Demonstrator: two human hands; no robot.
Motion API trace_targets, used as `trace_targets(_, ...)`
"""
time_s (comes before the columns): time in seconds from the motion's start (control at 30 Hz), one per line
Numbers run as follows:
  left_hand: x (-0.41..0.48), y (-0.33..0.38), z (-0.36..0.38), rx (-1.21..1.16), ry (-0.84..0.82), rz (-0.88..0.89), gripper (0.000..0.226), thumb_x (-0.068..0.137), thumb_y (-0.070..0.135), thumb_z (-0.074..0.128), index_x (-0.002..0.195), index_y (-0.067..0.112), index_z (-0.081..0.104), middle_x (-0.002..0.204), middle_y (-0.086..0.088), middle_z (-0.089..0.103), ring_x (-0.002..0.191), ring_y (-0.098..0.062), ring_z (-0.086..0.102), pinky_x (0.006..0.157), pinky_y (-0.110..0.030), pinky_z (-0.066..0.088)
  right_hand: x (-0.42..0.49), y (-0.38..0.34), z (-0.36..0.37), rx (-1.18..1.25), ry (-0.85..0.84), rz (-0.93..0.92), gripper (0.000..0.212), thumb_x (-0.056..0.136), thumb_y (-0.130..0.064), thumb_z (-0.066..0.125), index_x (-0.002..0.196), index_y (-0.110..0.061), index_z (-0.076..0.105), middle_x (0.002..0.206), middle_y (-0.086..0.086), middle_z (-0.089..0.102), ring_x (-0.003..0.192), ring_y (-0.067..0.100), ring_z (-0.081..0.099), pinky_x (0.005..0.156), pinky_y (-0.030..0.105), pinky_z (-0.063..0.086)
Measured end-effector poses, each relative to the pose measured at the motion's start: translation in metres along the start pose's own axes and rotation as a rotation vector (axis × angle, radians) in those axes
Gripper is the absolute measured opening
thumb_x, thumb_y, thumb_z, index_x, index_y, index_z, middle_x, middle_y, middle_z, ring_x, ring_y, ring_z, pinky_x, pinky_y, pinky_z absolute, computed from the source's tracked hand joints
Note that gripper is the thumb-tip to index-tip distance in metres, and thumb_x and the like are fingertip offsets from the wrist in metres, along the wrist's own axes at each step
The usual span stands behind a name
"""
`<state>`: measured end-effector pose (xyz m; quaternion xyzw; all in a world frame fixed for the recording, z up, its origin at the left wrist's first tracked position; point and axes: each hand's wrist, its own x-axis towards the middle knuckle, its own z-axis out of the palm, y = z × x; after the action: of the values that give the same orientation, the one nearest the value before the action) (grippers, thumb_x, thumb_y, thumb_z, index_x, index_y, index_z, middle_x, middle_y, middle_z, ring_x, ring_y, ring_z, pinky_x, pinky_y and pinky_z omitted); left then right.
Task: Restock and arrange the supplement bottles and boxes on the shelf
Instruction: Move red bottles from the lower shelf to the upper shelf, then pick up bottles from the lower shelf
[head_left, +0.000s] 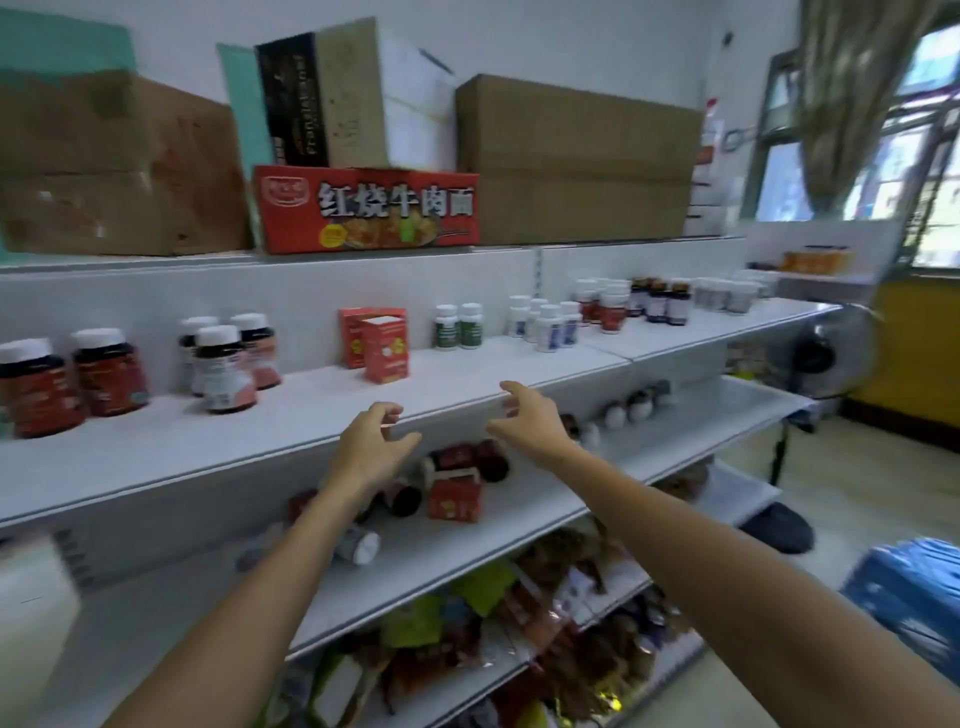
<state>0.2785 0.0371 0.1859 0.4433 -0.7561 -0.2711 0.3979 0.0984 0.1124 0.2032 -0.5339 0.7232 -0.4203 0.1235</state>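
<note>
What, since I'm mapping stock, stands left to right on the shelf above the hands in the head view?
Red-labelled dark bottles, pink-labelled bottles, red boxes, green-labelled bottles, blue-labelled white bottles, red-labelled white bottles, brown-capped dark bottles, grey bottles.

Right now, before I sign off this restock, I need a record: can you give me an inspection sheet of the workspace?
Surface: white shelf, bare along its front.
Job's things: bottles upright in groups along the shelf; two red boxes upright among them; a jumble of bottles and a box on the lower shelf.
Clutter: cartons on top; snack packets below.
Grippers: left hand and right hand loosely curled, holding nothing, by the shelf's front edge.
Cables: nothing seen.
Surroundings: fan and window to the right.
</note>
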Motion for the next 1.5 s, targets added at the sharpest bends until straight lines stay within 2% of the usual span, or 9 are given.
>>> trace_targets(0.23, -0.011, 0.065, 0.094, -0.049, -0.231, 0.152, 0.039, 0.084, 0.018, 0.066, 0.120, 0.008, 0.056, 0.124, -0.010, 0.057, 0.110, -0.022, 0.055, 0.088, -0.025, 0.039, -0.033, 0.068, -0.102, -0.042, 0.188, 0.180, 0.065, 0.084, -0.016, 0.065, 0.142, -0.007, 0.038, 0.126, 0.013, 0.056, 0.118, 0.027, 0.051, 0.091, 0.031, 0.044)
trace_targets(0.47, -0.025, 0.062, 0.143, -0.067, -0.330, 0.117, 0.037, 0.084, 0.022, 0.066, 0.119, 0.011, 0.057, 0.123, -0.008, 0.057, 0.109, -0.018, 0.054, 0.086, -0.022, 0.038, -0.042, 0.114, -0.122, -0.038, 0.226, 0.263, 0.062, 0.085, -0.018, 0.065, 0.140, -0.009, 0.038, 0.130, 0.014, 0.053, 0.116, 0.026, 0.051, 0.094, 0.032, 0.044)
trace_targets(0.6, -0.029, 0.022, 0.154, -0.031, -0.371, 0.019, 0.038, 0.086, 0.023, 0.063, 0.122, 0.013, 0.056, 0.123, -0.006, 0.054, 0.110, -0.016, 0.052, 0.084, -0.020, 0.035, -0.031, 0.131, -0.090, -0.006, 0.141, 0.301, 0.064, 0.087, -0.018, 0.064, 0.143, -0.010, 0.034, 0.129, 0.012, 0.053, 0.114, 0.025, 0.051, 0.083, 0.028, 0.043)
trace_targets(0.87, -0.004, -0.086, 0.152, 0.050, -0.344, -0.265, 0.038, 0.085, 0.022, 0.061, 0.122, 0.016, 0.054, 0.125, -0.005, 0.051, 0.112, -0.020, 0.051, 0.090, -0.028, 0.041, 0.036, 0.157, 0.020, 0.001, -0.077, 0.362, 0.063, 0.086, -0.021, 0.065, 0.141, -0.011, 0.037, 0.130, 0.011, 0.055, 0.116, 0.026, 0.054, 0.095, 0.036, 0.046)
trace_targets(1.03, 0.017, -0.154, 0.134, 0.148, -0.207, -0.405, 0.041, 0.089, 0.020, 0.060, 0.128, 0.010, 0.051, 0.120, -0.013, 0.059, 0.105, -0.027, 0.057, 0.074, -0.028, 0.042, 0.080, 0.171, 0.098, -0.071, -0.261, 0.324, 0.063, 0.085, -0.024, 0.067, 0.140, -0.009, 0.039, 0.132, 0.012, 0.054, 0.117, 0.026, 0.054, 0.095, 0.033, 0.044)
trace_targets(1.13, 0.033, -0.186, 0.124, 0.235, -0.087, -0.416, 0.020, 0.085, 0.013, 0.057, 0.097, -0.001, 0.062, 0.097, -0.020, 0.065, 0.085, -0.034, 0.060, 0.067, -0.037, 0.045, 0.105, 0.176, 0.136, -0.131, -0.353, 0.280, 0.055, 0.086, -0.027, 0.066, 0.133, -0.004, 0.046, 0.128, 0.013, 0.057, 0.116, 0.030, 0.055, 0.094, 0.036, 0.045)
trace_targets(1.2, 0.043, -0.204, 0.119, 0.236, -0.037, -0.464, 0.005, 0.083, 0.011, 0.057, 0.080, 0.006, 0.057, 0.076, -0.013, 0.059, 0.069, -0.027, 0.055, 0.060, -0.034, 0.039, 0.122, 0.180, 0.154, -0.169, -0.375, 0.247, 0.048, 0.086, -0.025, 0.066, 0.126, -0.002, 0.052, 0.122, 0.016, 0.059, 0.112, 0.034, 0.056, 0.091, 0.037, 0.046)
trace_targets(1.37, 0.055, -0.244, 0.117, 0.156, 0.045, -0.688, 0.048, 0.075, 0.044, 0.063, 0.090, -0.002, 0.058, 0.081, -0.020, 0.061, 0.075, -0.033, 0.062, 0.052, -0.025, 0.034, 0.150, 0.205, 0.192, -0.308, -0.350, 0.197, 0.085, 0.076, -0.038, 0.074, 0.144, -0.013, 0.029, 0.139, 0.015, 0.036, 0.127, 0.034, 0.035, 0.105, 0.040, 0.029)
trace_targets(1.5, 0.062, -0.245, 0.122, 0.257, 0.022, -0.766, 0.075, 0.078, 0.061, 0.060, 0.122, 0.004, 0.043, 0.114, -0.013, 0.054, 0.098, -0.034, 0.060, 0.069, -0.033, 0.044, 0.156, 0.213, 0.211, -0.250, -0.350, 0.266, 0.087, 0.074, -0.023, 0.077, 0.144, -0.018, 0.026, 0.130, 0.017, 0.039, 0.119, 0.036, 0.040, 0.099, 0.042, 0.038)
